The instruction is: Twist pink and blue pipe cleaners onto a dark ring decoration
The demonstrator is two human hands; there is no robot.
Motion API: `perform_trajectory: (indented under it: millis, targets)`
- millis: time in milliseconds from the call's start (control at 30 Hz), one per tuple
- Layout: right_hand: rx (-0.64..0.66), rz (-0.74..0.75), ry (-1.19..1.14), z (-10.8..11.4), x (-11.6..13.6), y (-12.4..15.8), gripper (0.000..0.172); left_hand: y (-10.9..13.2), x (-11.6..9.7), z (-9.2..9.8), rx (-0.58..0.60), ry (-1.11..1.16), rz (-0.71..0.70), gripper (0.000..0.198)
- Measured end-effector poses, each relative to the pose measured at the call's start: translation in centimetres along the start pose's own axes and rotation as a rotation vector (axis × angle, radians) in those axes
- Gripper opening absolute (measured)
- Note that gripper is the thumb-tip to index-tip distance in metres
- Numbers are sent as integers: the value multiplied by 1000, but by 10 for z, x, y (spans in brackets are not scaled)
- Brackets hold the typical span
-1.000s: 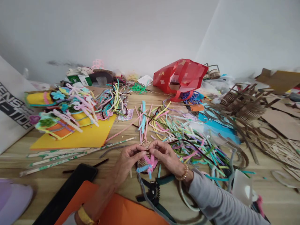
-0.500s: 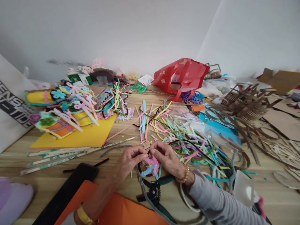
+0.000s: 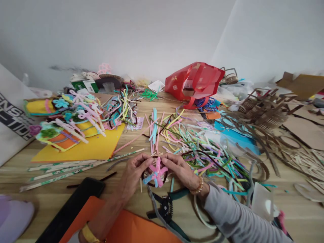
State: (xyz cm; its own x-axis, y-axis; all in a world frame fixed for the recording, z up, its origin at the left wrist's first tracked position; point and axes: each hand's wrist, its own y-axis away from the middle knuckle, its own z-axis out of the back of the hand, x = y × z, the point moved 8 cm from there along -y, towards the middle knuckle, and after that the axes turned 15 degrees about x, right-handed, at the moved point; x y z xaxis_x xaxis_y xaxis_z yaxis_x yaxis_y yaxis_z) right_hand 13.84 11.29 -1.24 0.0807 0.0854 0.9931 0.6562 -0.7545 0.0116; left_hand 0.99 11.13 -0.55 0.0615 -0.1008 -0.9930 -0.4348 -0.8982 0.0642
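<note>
A pink and light-blue piece of fuzzy stems (image 3: 158,172), shaped like a flower with several arms, is held between my two hands. My left hand (image 3: 136,170) pinches its left side with thumb and forefinger. On the other side, my right hand (image 3: 181,170) pinches its upper right part. A dark brown stem (image 3: 165,177) curves round the piece like a ring. Just below lie black and green pruning shears (image 3: 165,206) with a grey stem (image 3: 158,211) across them.
Loose coloured stems (image 3: 210,158) are heaped at the right, with woven brown baskets (image 3: 265,109) behind. A red bag (image 3: 192,81) stands at the back. Decorated pieces rest on yellow sheets (image 3: 55,152) at the left. Near the front are a black phone (image 3: 72,206) and an orange sheet (image 3: 136,226).
The pink and blue piece has turned to face the camera and shifted slightly left, its arms now spread. The dark brown ring round it now shows clearly.
</note>
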Motion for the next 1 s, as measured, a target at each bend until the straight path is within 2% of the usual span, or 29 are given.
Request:
perform_trajectory:
  millis: [133,333,533,733,1000]
  targets:
    - [-15,49,29,3,0,0,33,0,-5,-3,2,-66,-7,14]
    - [42,71,43,-2,1,-1,32,1,-3,-14,91,-105,12,20]
    - [39,-2,20,-3,-3,-1,32,2,-12,-9,16,-97,-8,21]
    - [60,57,33,-4,3,0,28,0,1,-8,32,125,31,24]
    - [68,84,-122,-3,3,0,26,-3,13,-8,33,344,36,24]
